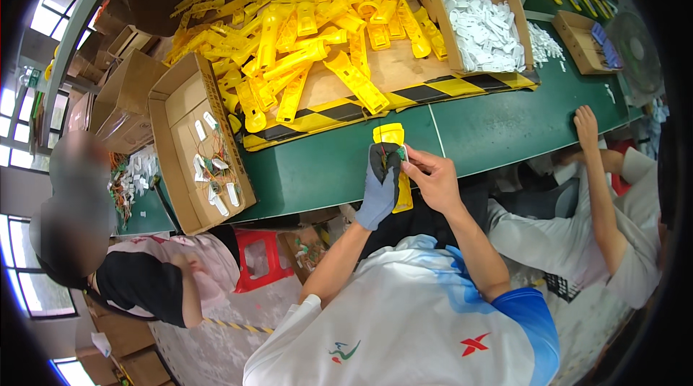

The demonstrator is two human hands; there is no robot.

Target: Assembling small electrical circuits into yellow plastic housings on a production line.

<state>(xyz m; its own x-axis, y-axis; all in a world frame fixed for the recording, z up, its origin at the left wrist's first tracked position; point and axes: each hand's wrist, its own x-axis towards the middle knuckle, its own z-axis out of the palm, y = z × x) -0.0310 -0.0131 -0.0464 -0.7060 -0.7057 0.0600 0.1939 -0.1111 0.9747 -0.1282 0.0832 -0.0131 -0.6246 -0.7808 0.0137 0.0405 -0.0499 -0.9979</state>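
My left hand [378, 187], in a grey glove with dark fingers, is closed round a long yellow plastic housing [390, 133]. One end of the housing sticks out above the glove and the other end below it. At the side of the housing, my bare right hand [436, 182] pinches a small part with a green circuit board and a whitish edge [403, 154]. Thin wires show by the dark glove fingers. Whether the small part touches the housing is hidden by my fingers.
Yellow housings [289, 47] are heaped behind a black-and-yellow striped edge [317, 124]. A carton of white parts [484, 29] stands far right. Another carton [170, 141] at left holds wired white pieces. Co-workers sit left and right; a red stool [261, 260] stands below the green bench [289, 184].
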